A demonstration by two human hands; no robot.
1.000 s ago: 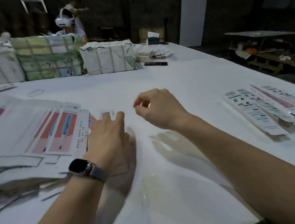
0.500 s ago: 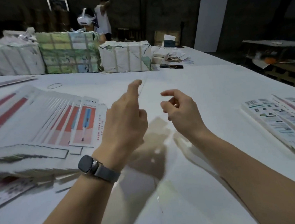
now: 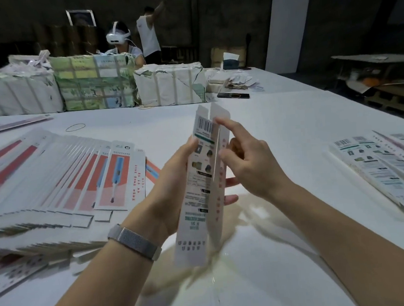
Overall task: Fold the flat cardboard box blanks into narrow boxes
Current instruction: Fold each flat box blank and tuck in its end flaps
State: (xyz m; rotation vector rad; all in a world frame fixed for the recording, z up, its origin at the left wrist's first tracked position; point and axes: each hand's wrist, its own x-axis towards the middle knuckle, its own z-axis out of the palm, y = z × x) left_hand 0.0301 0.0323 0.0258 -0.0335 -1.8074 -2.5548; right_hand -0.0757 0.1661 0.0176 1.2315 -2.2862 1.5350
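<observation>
One box blank up off the table, both hands on it!

The left hand [image 3: 169,179] grips a long box blank [image 3: 200,189] from the left side, thumb on its printed face and fingers curled round behind, tips poking out on the right. The blank stands nearly upright above the middle of the white table [image 3: 279,132], barcode end at the top, partly folded along its length. The right hand [image 3: 250,163] meets it from the right: the forefinger stretches to the top flap by the barcode, the other fingers loosely bent against the side panel, not clamped. A fanned stack of flat blanks [image 3: 77,179] covers the table's left edge; finished narrow boxes [image 3: 378,168] lie at the right edge. Wrapped bundles [image 3: 94,84] line the far edge.
</observation>
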